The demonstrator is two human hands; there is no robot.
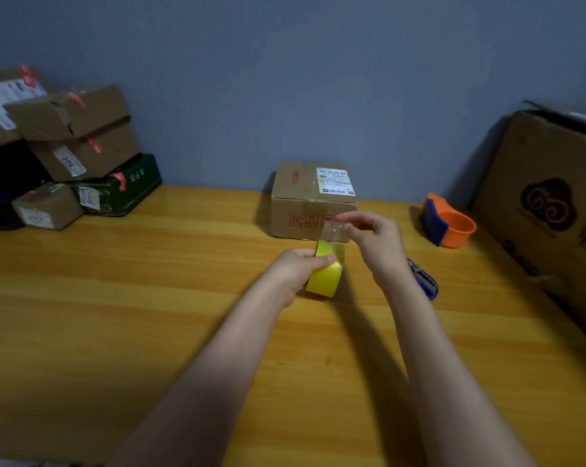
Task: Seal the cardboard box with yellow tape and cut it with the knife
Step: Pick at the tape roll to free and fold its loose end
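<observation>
Yellow tape roll (325, 279) was held above the wooden tabletop (116, 298), just in front of the cardboard box (305, 203). The left hand (298, 267) had its fingers closed around the roll. The right hand (374, 237) pinched the peeled tape end (333, 230) between fingertips. A blue utility knife (424, 281) lay beside the right wrist; an orange tape dispenser (448, 224) sat farther right.
</observation>
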